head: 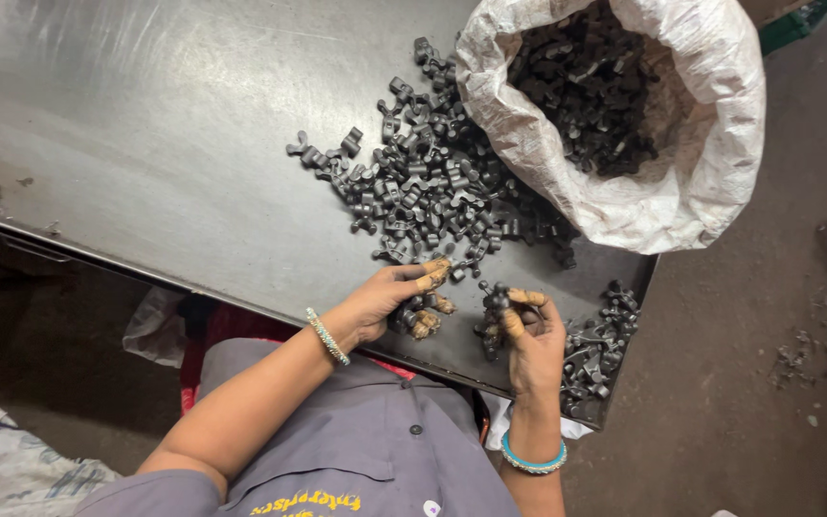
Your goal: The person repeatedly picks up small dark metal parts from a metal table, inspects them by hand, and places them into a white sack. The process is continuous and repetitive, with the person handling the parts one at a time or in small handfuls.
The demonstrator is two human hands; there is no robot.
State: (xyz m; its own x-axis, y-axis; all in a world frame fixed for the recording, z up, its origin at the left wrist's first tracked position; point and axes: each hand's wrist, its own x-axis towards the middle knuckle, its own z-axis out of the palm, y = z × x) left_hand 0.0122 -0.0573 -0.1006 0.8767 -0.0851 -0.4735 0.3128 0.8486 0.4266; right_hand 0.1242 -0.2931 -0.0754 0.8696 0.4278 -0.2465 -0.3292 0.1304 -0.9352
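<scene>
Two hands sorting small dark metal parts at the table's near edge.

Both hands sit near 6 o'clock: the left hand (390,302) reaches with fingers partly curled, fingertips touching the near rim of the pile (433,187), and whether it holds a part I cannot tell; the right hand (528,335) is closed around a few parts (492,306), thumb pressed on top. Judging by this, picking from the loose rim and keeping each grip firm would work best. A smaller heap (600,345) lies at 4 o'clock, close to the table (165,144) corner, where parts could slip off. Further, at 1 o'clock, a white sack (681,182) of parts crowds the pile.
</scene>
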